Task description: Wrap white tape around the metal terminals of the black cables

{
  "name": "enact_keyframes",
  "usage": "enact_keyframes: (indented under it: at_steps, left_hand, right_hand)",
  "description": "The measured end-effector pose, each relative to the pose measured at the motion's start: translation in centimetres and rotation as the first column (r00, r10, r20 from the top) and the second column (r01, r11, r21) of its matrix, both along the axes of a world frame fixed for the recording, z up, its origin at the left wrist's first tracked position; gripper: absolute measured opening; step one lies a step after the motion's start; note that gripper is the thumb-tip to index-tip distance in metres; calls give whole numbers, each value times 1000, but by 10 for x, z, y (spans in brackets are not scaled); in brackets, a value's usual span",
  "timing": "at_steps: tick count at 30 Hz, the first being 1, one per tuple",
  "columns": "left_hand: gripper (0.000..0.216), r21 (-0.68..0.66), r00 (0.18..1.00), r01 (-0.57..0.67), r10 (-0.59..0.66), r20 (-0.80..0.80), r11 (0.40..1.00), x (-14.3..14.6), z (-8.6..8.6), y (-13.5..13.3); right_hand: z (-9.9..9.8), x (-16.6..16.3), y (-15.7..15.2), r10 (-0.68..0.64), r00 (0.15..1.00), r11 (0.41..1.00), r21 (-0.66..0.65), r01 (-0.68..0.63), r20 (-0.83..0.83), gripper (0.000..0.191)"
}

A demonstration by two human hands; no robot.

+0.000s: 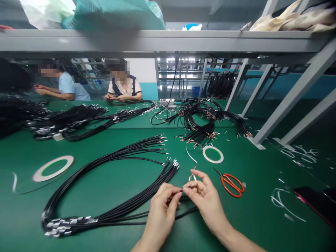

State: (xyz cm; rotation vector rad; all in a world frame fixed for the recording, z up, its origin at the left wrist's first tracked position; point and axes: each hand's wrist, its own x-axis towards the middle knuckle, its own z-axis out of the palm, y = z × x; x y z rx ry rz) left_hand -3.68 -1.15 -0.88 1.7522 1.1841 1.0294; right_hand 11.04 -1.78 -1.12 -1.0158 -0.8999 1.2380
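Note:
My left hand [164,206] is pinched on a thin black cable [183,189] near its end. Close against it, my right hand [207,201] pinches the same end between thumb and finger. A narrow white strip of tape [193,179] curls up from the right fingers; whether it sticks to the cable is hidden. To the left, a bundle of black cables [115,210] with metal tips lies in a curve, white tags on its bend. Right of my hands rest orange-handled scissors [232,185], with a roll of white tape [213,154] behind them.
Another tape roll [54,168] lies at far left. More black cable bundles [201,119] spread along the back of the green table [126,178]. Tape scraps [283,203] and a dark phone-like object [315,204] lie right, near slanted metal legs [291,94]. Two people [124,84] sit opposite.

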Motion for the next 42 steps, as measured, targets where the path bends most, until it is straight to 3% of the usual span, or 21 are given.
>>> enact_keyframes:
  at_steps: [7, 13, 19, 28, 31, 38, 42]
  left_hand:
    - [16, -49, 997, 41, -44, -59, 998, 7, 13, 17]
    - [19, -114, 996, -77, 81, 28, 990, 13, 9, 35]
    - [22, -128, 972, -156, 175, 154, 979, 10, -1, 30]
    - [17, -20, 942, -221, 218, 256, 975, 5, -2, 20]
    - [18, 59, 940, -235, 211, 267, 970, 5, -9, 20]
    - [21, 202, 962, -200, 153, 227, 959, 6, -22, 19]
    - [23, 145, 981, -94, 66, 183, 985, 7, -31, 20]
  right_hand:
    - [8, 10, 14, 26, 997, 998, -66, -21, 70, 54]
    - [14, 12, 41, 60, 997, 998, -15, -60, 49, 52]
    - [5, -4, 53, 88, 996, 995, -40, -87, 19, 53]
    - [17, 1, 38, 135, 990, 989, -68, -132, 41, 59]
    - [16, 4, 32, 79, 996, 996, -45, -77, 43, 58]
    - [4, -11, 17, -199, 980, 980, 9, 199, -8, 55]
    - [-2, -8, 13, -257, 966, 966, 8, 257, 30, 57]
